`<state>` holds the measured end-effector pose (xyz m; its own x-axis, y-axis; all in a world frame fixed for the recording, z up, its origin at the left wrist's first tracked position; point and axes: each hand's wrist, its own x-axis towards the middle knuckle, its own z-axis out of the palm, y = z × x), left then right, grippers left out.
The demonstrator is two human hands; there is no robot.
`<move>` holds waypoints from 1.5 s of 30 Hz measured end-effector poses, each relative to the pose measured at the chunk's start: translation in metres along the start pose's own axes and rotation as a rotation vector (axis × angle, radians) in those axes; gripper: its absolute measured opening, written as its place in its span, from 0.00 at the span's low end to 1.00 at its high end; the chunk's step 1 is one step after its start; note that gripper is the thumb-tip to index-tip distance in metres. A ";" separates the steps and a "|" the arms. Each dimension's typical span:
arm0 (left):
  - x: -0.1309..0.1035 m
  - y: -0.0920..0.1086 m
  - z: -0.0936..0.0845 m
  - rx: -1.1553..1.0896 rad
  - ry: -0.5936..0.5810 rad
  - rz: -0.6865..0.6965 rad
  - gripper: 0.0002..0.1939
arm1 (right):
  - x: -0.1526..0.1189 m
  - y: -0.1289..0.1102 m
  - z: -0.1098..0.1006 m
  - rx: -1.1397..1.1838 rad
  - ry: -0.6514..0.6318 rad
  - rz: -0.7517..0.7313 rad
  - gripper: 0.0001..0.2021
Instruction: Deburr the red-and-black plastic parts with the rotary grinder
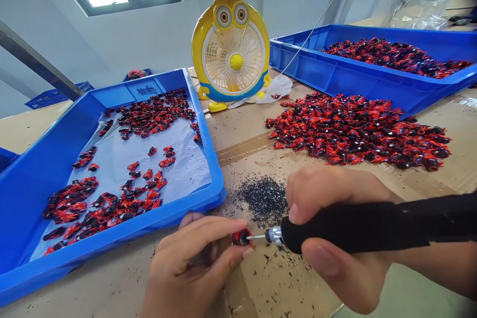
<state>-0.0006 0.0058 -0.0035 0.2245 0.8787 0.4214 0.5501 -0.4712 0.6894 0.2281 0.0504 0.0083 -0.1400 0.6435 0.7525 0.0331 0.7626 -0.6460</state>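
The red-and-black part (241,237) is over the table (238,141), where we pinch it between thumb and fingers of our left hand (177,276); our right hand (331,186) clasps a black tool (357,226), tip against the part (dark shavings (264,198) lie near).
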 end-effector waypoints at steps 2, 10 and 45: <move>0.000 0.000 0.000 0.000 -0.011 0.005 0.18 | 0.003 0.001 -0.005 -0.013 -0.051 -0.019 0.06; -0.001 -0.003 0.000 -0.008 -0.044 0.033 0.19 | 0.012 -0.004 -0.016 -0.119 -0.263 -0.014 0.07; -0.007 -0.003 -0.001 0.210 0.038 0.118 0.13 | 0.010 -0.005 -0.013 -0.110 -0.256 -0.001 0.06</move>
<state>-0.0043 0.0012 -0.0081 0.2688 0.8129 0.5167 0.6778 -0.5408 0.4981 0.2396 0.0537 0.0209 -0.3853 0.6160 0.6871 0.1379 0.7747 -0.6172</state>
